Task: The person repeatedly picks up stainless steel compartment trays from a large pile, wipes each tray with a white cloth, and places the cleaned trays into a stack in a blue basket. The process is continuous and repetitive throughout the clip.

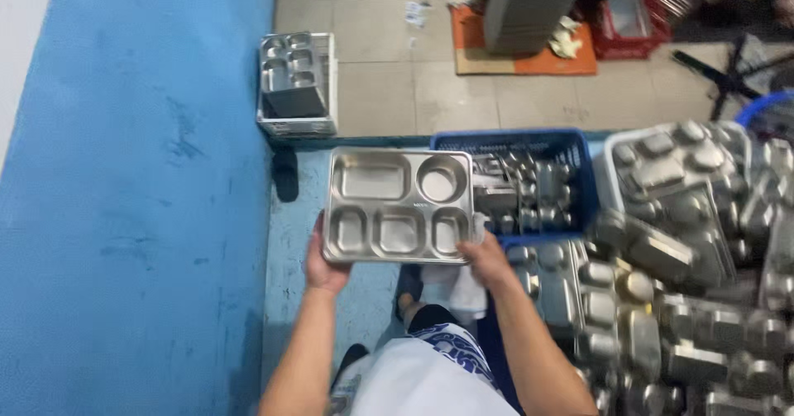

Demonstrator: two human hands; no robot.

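Note:
I hold a steel compartment tray flat in front of me, its hollow side up. My left hand grips its near left corner. My right hand grips the near right corner, with a white cloth hanging under that hand. The tray has two compartments along the far side, one of them round, and three smaller ones along the near side. It hovers above the blue floor, just left of a blue plastic crate filled with more steel trays.
A large heap of steel trays fills the right side. A white wire basket with stacked trays stands on the tiled floor ahead. A blue wall runs along the left. A tall metal bin and a red crate stand farther back.

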